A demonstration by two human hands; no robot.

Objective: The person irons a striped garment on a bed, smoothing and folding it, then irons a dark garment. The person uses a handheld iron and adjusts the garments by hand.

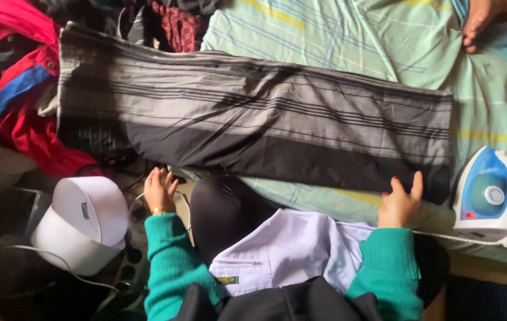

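Left hand: the left hand (159, 191) sits low in the left-centre of the frame, fingers spread wide and holding nothing, fingertips at or just short of the near edge of the striped cloth (253, 119); I cannot tell whether they touch it.
Right hand: the right hand (400, 202) lies at the lower right of centre, fingers open and splayed, pressing flat on the near right corner of the striped cloth, gripping nothing.
Sleeves: both arms wear teal knit sleeves (173, 261) that rise from the bottom edge of the frame.
Striped cloth: a long grey and black piece with thin dark lines, spread flat across the middle of the frame from upper left to right, lying on the bed sheet.
Bed sheet: a pale green bed sheet (336, 41) with yellow and blue lines fills the upper right and shows beneath the cloth.
Iron: a white and blue iron (490, 196) stands at the right edge, just beside the right end of the cloth and near the right hand, with a white cord (443, 236) running from it toward the right wrist.
White lamp shade: a white drum-shaped lamp shade (84, 223) lies at the lower left, near the left hand.
Red garment: a red and blue garment (24, 95) is heaped at the upper left, beside the left end of the cloth.
Foot: another person's bare foot (480, 21) rests on the sheet in the upper right corner.
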